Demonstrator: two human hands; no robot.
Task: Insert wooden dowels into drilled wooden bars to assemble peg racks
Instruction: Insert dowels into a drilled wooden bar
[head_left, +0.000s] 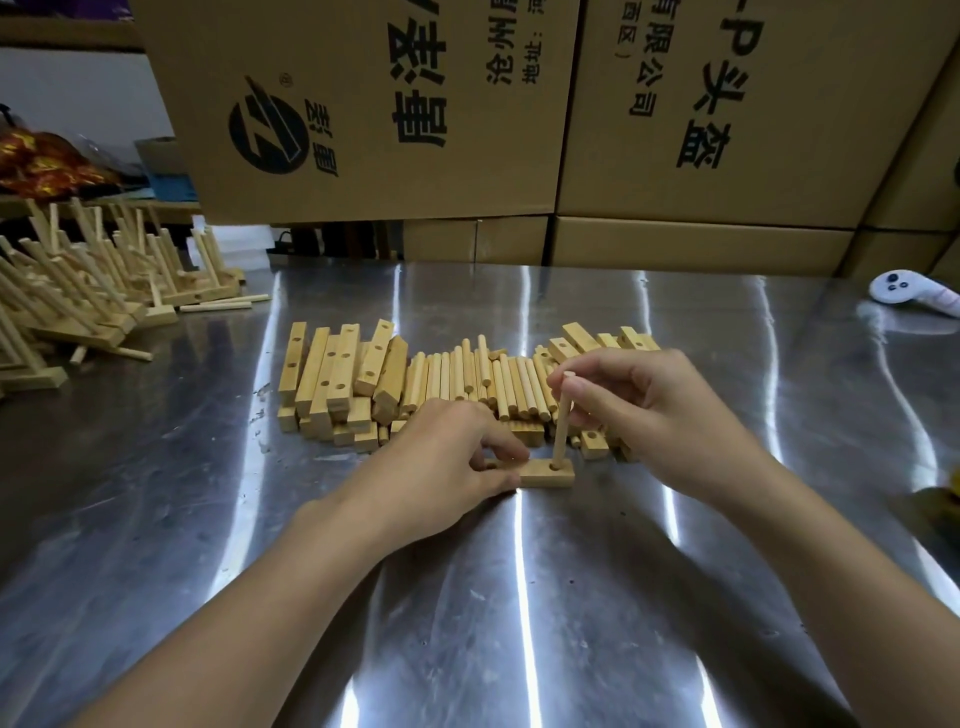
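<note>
Hands both busy. Left hand (447, 457) pinches the left part of a drilled bar (548, 475) lying flat on the surface (519, 597), prob. to stop it sliding or tipping while the peg goes in. Right hand (639, 400) pinches a dowel (561, 431) near its top w/ thumb & fingertips and holds it upright. Its lower end sits at the hole in the bar's right end; how deep, can't tell. The high grip likely suits a straight push down.

The bar lies just near of the stock heap, w/ loose bars (337, 379) at left & loose dowels (467, 379) in the middle, so the next parts are in easy reach. Finished racks (78, 296) are piled far left, out of the work zone. Cardboard boxes (363, 104) wall the far edge; a white controller (904, 293) lies far right.
</note>
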